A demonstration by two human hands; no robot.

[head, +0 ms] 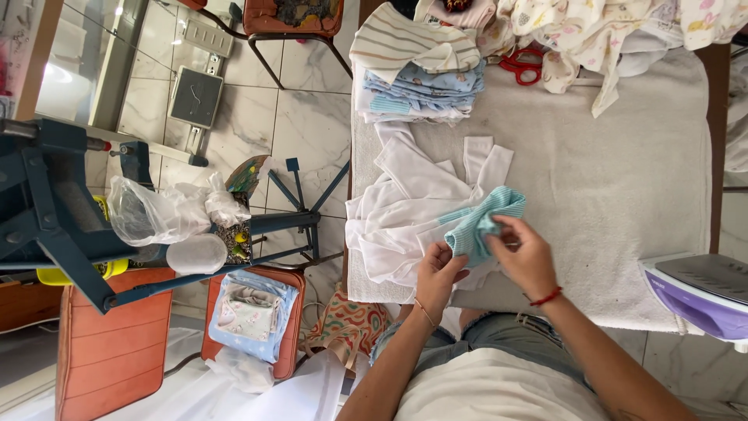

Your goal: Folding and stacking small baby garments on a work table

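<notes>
My left hand (438,273) and my right hand (523,253) both grip a small teal striped garment (481,221), bunched up just above the near edge of the padded table (608,179). Under and to the left of it lies a pile of white baby clothes (405,210), spread flat and hanging over the table's left edge. A thin bracelet circles my left wrist and a red cord my right wrist.
A folded stack of striped and blue clothes (417,74) sits at the table's far left. Red scissors (523,64) and a heap of printed cloth (608,31) lie at the back. A purple iron (701,292) rests at the right. Orange chairs (113,351) and a blue stand (54,210) fill the floor to the left.
</notes>
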